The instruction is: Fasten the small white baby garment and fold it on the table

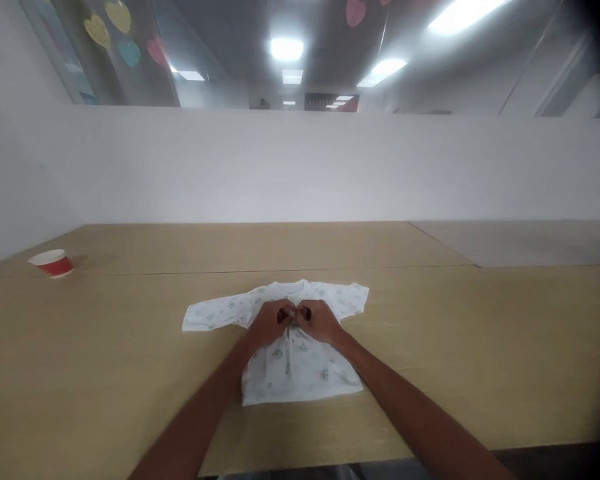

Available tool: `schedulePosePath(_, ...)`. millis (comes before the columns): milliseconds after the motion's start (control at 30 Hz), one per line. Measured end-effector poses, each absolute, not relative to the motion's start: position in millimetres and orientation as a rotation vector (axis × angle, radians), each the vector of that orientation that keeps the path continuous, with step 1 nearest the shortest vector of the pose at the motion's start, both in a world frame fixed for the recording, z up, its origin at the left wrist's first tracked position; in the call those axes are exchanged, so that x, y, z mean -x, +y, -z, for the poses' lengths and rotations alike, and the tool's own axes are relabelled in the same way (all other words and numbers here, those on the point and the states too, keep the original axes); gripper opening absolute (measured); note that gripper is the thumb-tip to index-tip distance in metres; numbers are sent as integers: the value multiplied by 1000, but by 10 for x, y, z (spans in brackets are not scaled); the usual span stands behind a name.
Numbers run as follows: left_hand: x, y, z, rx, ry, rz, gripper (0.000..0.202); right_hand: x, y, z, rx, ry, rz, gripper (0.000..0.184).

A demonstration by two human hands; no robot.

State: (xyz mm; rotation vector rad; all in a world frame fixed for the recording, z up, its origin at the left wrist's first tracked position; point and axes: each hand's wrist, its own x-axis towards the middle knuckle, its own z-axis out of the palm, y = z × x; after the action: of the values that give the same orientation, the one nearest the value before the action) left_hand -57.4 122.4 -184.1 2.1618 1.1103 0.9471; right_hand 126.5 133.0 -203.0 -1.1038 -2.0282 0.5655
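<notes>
A small white long-sleeved baby shirt (300, 370) with a faint green print lies flat on the wooden table (420, 373), its sleeves spread to either side. My left hand (269, 325) and my right hand (319, 321) meet at the shirt's front opening, just below the collar. Both pinch the fabric there between their fingertips. A small fastener or tie may be in the pinch, but the fingers hide it.
A red and white paper cup (53, 263) lies on its side at the far left of the table. A white partition wall runs along the table's far edge, and a paler table section (520, 241) sits at the back right.
</notes>
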Motion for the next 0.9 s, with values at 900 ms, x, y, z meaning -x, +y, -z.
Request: schedulePosePath(900, 568, 1293, 1991, -2216, 1243, -1043, 34, -1275, 1370, 2026, 982, -2009, -393, 15)
